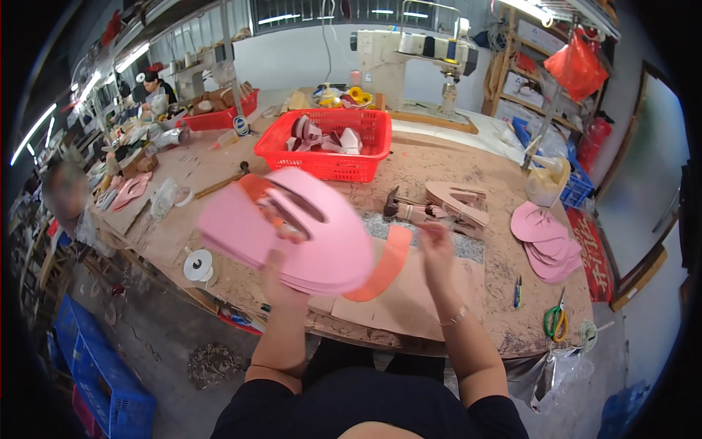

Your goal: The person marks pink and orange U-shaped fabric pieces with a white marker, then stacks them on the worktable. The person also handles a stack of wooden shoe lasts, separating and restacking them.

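My left hand (284, 274) is closed on a stack of pink cut-out pieces (333, 238) raised over the table's left part. Its fingers show through a long slot in the pieces, which are slightly blurred. Part of an orange-red piece (253, 187) shows at the stack's far edge. My right hand (437, 252) hovers over the work area, its fingers drawn together; what they hold, if anything, I cannot make out. Below and between the hands lies a curved orange strip (387, 269) on a beige sheet (450, 289). A hammer (392, 203) rests just beyond my right hand.
Beige V-shaped pieces (459, 203) lie beyond my right hand, and rounded pink pieces (545, 245) farther right. A red basket (318, 170) of parts stands at the back, before a sewing machine (387, 69). Green-and-orange-handled scissors (556, 323) and a white spool (198, 265) sit near the front edge.
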Action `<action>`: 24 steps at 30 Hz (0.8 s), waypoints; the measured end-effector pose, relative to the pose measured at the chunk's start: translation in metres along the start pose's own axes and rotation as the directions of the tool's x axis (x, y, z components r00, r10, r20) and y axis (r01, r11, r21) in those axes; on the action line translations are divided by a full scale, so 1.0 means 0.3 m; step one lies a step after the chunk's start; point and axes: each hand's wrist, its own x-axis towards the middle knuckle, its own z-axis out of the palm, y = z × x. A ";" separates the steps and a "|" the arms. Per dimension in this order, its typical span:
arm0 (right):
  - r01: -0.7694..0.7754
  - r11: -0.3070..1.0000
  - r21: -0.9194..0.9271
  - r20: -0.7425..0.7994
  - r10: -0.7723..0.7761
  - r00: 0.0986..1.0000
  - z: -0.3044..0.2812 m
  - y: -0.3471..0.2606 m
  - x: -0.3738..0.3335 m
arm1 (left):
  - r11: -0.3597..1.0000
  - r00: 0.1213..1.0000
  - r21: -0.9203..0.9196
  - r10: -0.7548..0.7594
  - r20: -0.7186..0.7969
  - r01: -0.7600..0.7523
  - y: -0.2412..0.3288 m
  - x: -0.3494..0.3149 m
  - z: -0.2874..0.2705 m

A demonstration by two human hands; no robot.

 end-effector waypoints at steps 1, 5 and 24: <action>0.071 0.982 -0.174 0.172 -0.041 0.984 0.085 0.045 0.015 | 0.999 0.996 0.043 0.025 -0.088 -0.021 0.030 0.013 -0.027; 0.545 0.712 -0.443 0.669 -0.142 0.729 0.449 0.204 -0.008 | 0.952 0.945 0.290 0.179 -0.275 -0.096 0.130 0.058 -0.108; 0.078 0.994 -0.074 0.486 -0.032 0.873 0.358 -0.245 0.092 | 0.751 0.773 0.372 -0.623 0.122 0.546 -0.061 0.127 -0.086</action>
